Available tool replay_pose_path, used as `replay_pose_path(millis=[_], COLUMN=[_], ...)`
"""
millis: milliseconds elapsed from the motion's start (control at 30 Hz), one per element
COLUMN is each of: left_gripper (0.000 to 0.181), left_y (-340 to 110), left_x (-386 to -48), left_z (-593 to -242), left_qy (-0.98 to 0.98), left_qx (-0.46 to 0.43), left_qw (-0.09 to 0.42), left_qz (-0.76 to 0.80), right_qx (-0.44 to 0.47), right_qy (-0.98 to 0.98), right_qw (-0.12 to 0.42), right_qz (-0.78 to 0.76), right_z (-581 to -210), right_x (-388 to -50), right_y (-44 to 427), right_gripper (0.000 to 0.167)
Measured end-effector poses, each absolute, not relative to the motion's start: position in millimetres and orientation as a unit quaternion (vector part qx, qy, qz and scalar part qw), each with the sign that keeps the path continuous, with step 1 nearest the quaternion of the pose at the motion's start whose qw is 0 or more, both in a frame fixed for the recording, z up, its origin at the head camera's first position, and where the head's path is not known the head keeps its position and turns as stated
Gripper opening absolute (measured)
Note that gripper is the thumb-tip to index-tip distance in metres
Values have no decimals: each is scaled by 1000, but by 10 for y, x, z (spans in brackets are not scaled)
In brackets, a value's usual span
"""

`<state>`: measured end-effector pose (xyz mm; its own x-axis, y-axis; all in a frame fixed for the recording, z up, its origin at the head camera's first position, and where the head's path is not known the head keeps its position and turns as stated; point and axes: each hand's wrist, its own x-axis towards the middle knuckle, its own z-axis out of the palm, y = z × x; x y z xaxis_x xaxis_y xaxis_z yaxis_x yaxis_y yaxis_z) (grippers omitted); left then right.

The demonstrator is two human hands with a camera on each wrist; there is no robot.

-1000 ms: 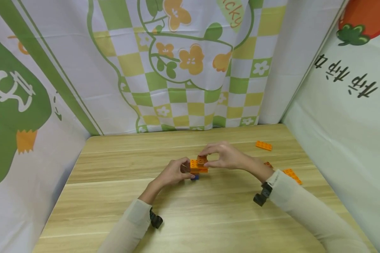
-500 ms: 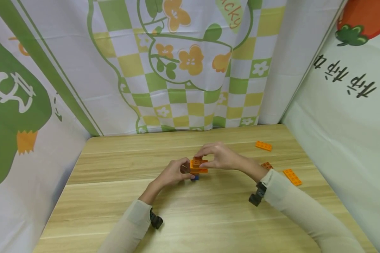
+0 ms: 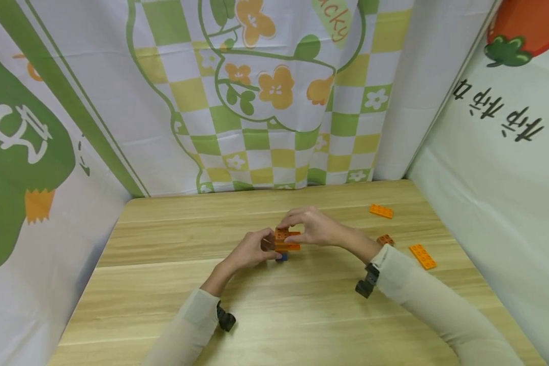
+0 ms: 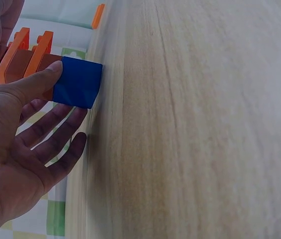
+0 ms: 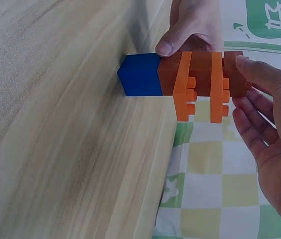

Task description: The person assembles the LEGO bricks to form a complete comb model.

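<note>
A stack of blocks stands on the table, with a blue block (image 4: 78,82) (image 5: 141,74) at its base, then brown blocks alternating with two thin orange plates (image 5: 181,87) (image 5: 216,89) that jut out to one side. Low on the stack, the left hand (image 3: 249,250) (image 4: 26,134) grips it, its thumb near the seam of blue and lowest brown block. The right hand (image 3: 317,227) (image 5: 275,114) pinches the topmost brown block (image 5: 235,74) between thumb and fingers; in the right wrist view a narrow gap shows between that block and the upper plate.
To the right on the wooden table (image 3: 164,284) lie an orange plate (image 3: 381,211) near the back, a brown piece (image 3: 386,240) beside the right forearm, and another orange plate (image 3: 423,256). Patterned cloth (image 3: 274,152) hangs behind the table's back edge.
The right hand has moved left with its brown block, from the right part of the upper orange plate to the left part. The left hand has stayed in place.
</note>
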<state>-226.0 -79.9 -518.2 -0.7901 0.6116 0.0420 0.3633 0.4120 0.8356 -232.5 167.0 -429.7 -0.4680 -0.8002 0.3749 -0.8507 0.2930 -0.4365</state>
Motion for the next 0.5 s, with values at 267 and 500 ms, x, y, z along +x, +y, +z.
replay_pose_path(millis=[267, 500], left_gripper=[29, 30], left_y=[-799, -797], left_x=[-2251, -2252], left_z=[-5190, -5192], left_qy=[831, 830], left_qx=[290, 290], left_qw=[134, 135], left_qz=[455, 458], right_qx=[497, 488], right_qy=[-817, -821], right_qw=[21, 9], right_qz=[290, 295], right_z=[-4280, -4271], right_x=[-2324, -2321], right_y=[1663, 1662], right_gripper=[31, 29])
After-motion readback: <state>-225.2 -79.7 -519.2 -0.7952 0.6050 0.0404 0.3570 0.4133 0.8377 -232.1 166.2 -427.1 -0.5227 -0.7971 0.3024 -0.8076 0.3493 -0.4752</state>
